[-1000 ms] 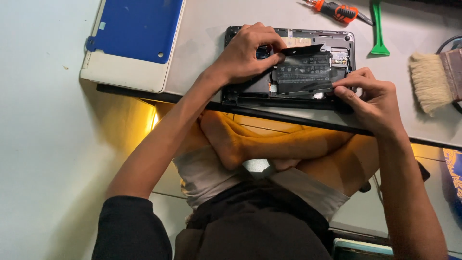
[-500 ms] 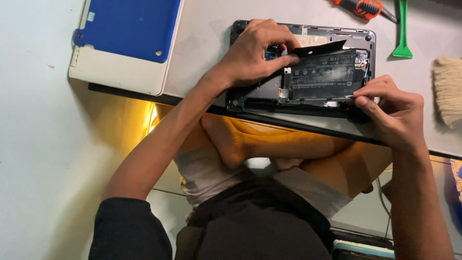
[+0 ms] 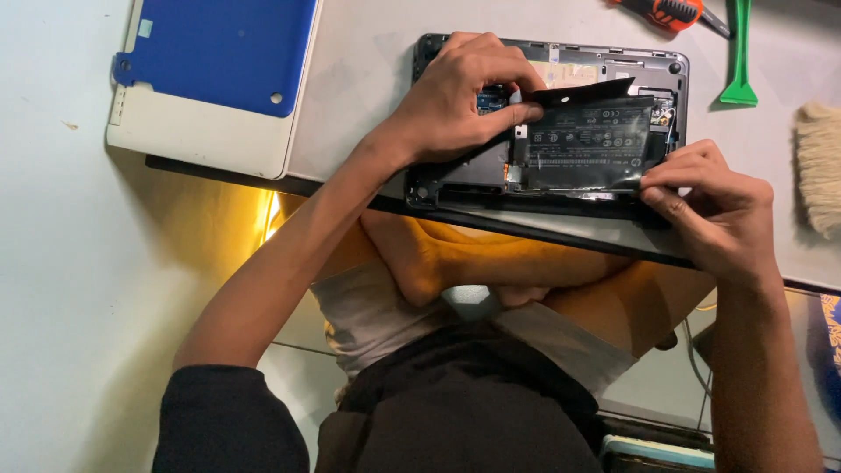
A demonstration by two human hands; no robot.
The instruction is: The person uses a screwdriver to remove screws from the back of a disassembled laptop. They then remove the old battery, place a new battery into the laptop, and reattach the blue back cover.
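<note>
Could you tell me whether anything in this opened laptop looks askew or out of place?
Yes: a black flap above the battery in the laptop is lifted and sits askew, not flat. The left hand presses beside it; the right hand grips the battery's corner.

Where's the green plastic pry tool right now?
The green plastic pry tool lies at the head view's top right, between the orange-handled screwdriver and the bristle brush.
</note>
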